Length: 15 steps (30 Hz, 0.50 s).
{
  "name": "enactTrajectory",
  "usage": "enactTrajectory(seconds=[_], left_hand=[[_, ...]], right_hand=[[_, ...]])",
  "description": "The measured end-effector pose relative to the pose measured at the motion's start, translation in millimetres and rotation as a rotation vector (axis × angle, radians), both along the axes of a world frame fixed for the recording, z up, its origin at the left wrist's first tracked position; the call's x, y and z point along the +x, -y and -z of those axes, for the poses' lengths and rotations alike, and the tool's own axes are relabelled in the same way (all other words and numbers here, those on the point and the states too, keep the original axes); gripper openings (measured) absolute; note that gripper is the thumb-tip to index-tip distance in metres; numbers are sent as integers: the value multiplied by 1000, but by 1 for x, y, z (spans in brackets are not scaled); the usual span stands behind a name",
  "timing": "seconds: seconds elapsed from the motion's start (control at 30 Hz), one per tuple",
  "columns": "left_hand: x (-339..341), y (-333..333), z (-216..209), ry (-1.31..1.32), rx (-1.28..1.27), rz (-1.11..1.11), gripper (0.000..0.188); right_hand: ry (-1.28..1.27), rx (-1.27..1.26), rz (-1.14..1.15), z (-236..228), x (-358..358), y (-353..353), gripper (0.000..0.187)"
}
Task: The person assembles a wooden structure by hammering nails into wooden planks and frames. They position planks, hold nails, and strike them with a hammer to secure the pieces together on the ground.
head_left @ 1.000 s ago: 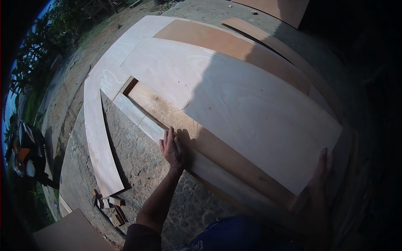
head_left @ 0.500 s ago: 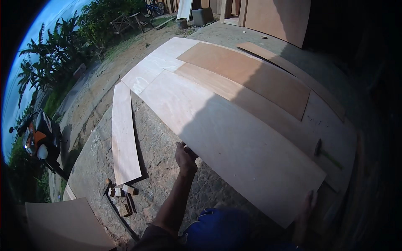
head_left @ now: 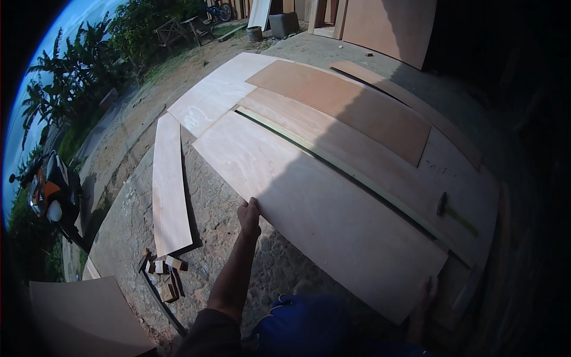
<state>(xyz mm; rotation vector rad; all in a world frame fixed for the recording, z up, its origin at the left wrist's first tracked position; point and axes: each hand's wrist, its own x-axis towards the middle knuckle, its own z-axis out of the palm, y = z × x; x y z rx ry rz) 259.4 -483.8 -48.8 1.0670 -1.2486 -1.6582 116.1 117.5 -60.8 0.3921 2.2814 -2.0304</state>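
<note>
A long pale plywood panel [head_left: 333, 208] lies slantwise before me, half in sunlight and half in shadow. My left hand [head_left: 250, 215] is closed on its near long edge, thumb on top and fingers underneath. At the panel's right end, my right hand [head_left: 426, 296] grips the short edge; it is in shade and its fingers show only in part. Just beyond the panel's far edge runs a narrow light wooden strip [head_left: 333, 156], with a dark gap between them. Further back lie a pinkish plywood strip [head_left: 297, 115] and a browner plywood sheet [head_left: 345, 107].
A hammer [head_left: 455, 214] with a green handle rests at the right on a large plywood sheet [head_left: 473, 196]. On the rough ground at left are a narrow plywood piece [head_left: 171, 190] and several wood blocks [head_left: 168, 291]. A motorcycle [head_left: 50, 193] stands beyond, far left.
The plywood panel has come toward me and to the left, uncovering the narrow wooden strip and a dark gap. My left thumb now lies over the panel's edge.
</note>
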Motion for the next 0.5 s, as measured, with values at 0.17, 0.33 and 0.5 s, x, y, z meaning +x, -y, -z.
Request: enactTrajectory(seconds=[0.17,0.33,0.5], left_hand=[[-22,-5,-12,115,1,31,23],[-64,-9,11,-13,-177,21,19],[-56,6,34,-19,-191,39,33]], right_hand=[[-74,-76,-46,-28,1,14,55],[-51,144,-41,-22,-17,4,51],[-132,702,-239,-35,-35,14,54]])
